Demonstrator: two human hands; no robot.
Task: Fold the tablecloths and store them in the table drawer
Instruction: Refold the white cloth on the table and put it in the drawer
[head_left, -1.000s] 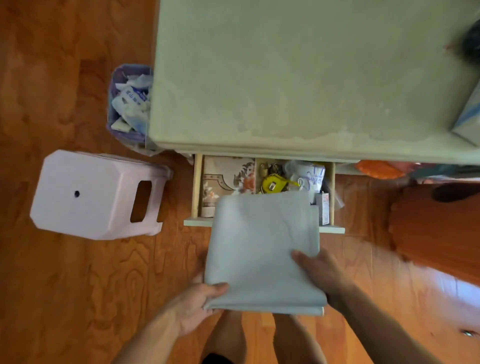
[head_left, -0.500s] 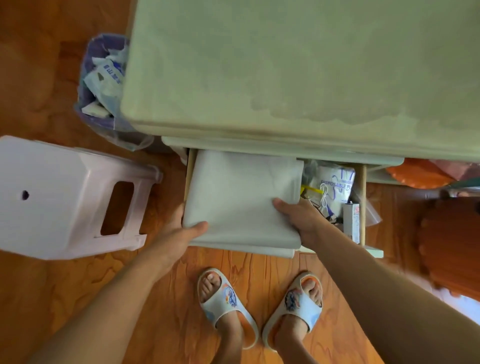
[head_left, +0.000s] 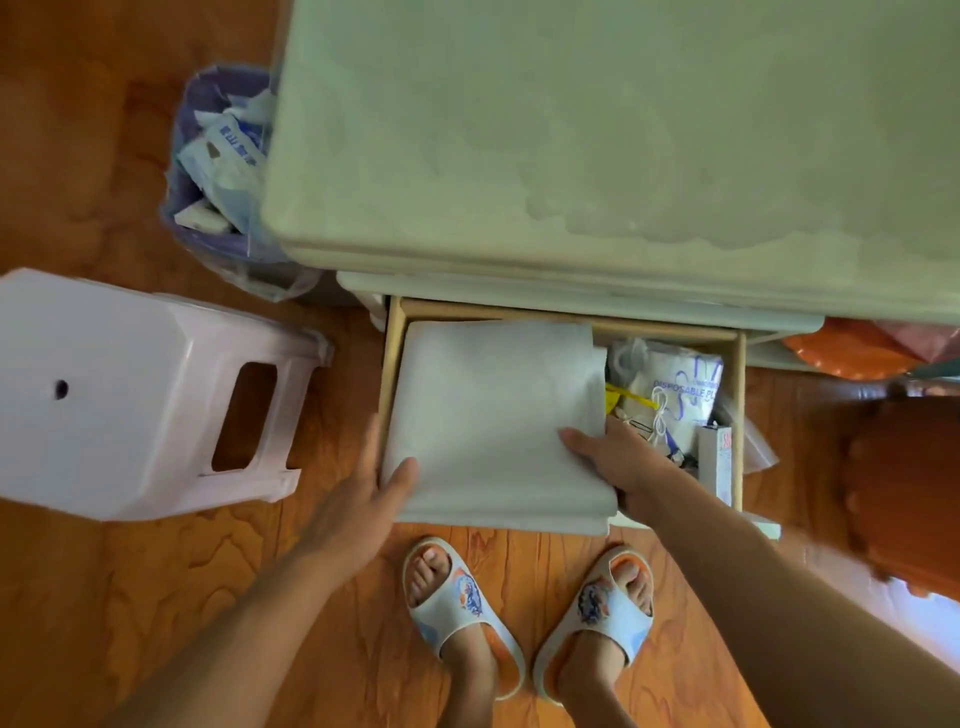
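Looking down, I see a pale green table (head_left: 597, 145) filling the upper frame, its far and right edges cut off. Under its front edge the wooden drawer (head_left: 390, 374) stands pulled open. The folded pale grey tablecloth (head_left: 493, 410) lies in the drawer's left part, its near edge overhanging the drawer front. To the left, a white plastic stool (head_left: 130, 395) sits on the wooden floor, and a waste bin (head_left: 218, 171) lined with a bag is half hidden behind the table corner.

My left hand (head_left: 363, 499) grips the cloth's near left corner: the thumb lies on top, and the fingers run along the drawer side; their tips are hidden. My right hand (head_left: 618, 462) holds the cloth's right edge, thumb on top and the other fingers tucked out of sight beneath. Beside it in the drawer lies a packet (head_left: 680, 395) printed "DISPOSABLE"; the smaller clutter around it is hard to make out.
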